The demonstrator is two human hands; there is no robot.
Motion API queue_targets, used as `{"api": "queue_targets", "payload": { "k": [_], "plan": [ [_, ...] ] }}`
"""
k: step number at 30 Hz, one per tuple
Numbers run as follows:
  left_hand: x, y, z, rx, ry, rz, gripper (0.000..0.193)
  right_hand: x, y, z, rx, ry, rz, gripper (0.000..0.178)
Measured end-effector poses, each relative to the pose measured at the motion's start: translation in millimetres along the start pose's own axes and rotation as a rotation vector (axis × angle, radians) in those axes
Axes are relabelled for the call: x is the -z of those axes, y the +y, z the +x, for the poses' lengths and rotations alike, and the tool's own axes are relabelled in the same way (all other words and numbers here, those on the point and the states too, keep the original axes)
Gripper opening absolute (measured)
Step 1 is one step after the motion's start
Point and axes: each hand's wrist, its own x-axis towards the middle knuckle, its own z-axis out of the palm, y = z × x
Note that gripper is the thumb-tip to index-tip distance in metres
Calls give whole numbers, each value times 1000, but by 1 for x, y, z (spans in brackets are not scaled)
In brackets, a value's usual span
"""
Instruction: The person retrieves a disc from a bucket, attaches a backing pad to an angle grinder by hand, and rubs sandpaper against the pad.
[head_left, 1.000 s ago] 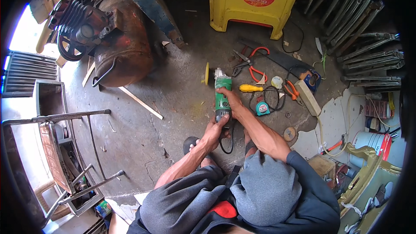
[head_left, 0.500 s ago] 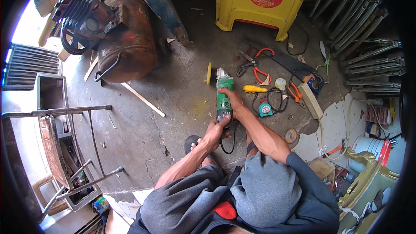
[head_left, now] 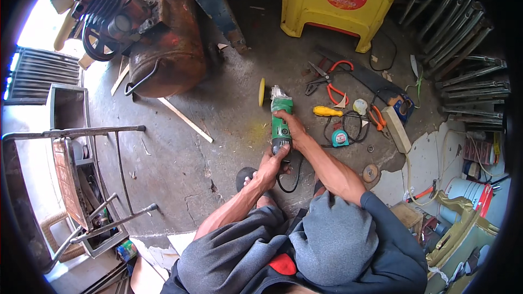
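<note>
A green and black angle grinder (head_left: 281, 108) is held above the concrete floor, its metal head pointing away from me. On the left side of that head sits a yellow disc (head_left: 262, 92), seen nearly edge-on. My right hand (head_left: 293, 128) wraps round the green body from the right. Behind it, my left hand (head_left: 269, 166) grips the black rear end, its thumb along the top. The black cord curls down from the grinder's back end near my feet. Yellow dust (head_left: 261, 129) marks the floor to the left of the tool.
To the right lie pliers (head_left: 377, 117), large red-handled cutters (head_left: 340, 84), a yellow screwdriver (head_left: 327, 111), a teal tape measure (head_left: 340, 138) and a handsaw (head_left: 376, 84). A rusty compressor (head_left: 169, 65) stands far left, a yellow stool (head_left: 340, 5) ahead, a metal frame (head_left: 120, 174) at left.
The floor objects have shifted slightly right in the picture, while the grinder and both hands keep nearly the same place in it. The grip looks unchanged.
</note>
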Motion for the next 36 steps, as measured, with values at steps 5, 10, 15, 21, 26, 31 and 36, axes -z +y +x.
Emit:
{"api": "queue_targets", "payload": {
  "k": [5,10,15,21,26,31,36],
  "plan": [
    [-2,2,-4,-26,18,6,42,2,2,3,-32,-29,0,37],
    [-17,6,3,-10,-79,132,50,29,-10,-6,11,33,43,39],
    [-20,5,0,28,-73,133,69,43,-7,-24,-47,-108,151,46],
    [-32,19,26,-150,-271,-273,73,26,-25,-68,-4,-203,374,56],
    [-8,25,36,145,-303,-138,58,28,0,-33,124,-177,205,44],
    [-31,37,28,59,-290,-14,54,18,-47,-98,141,124,-227,54],
    [-41,22,54,56,-302,15,50,105,-60,-143,374,227,-860,67]
  ]
}}
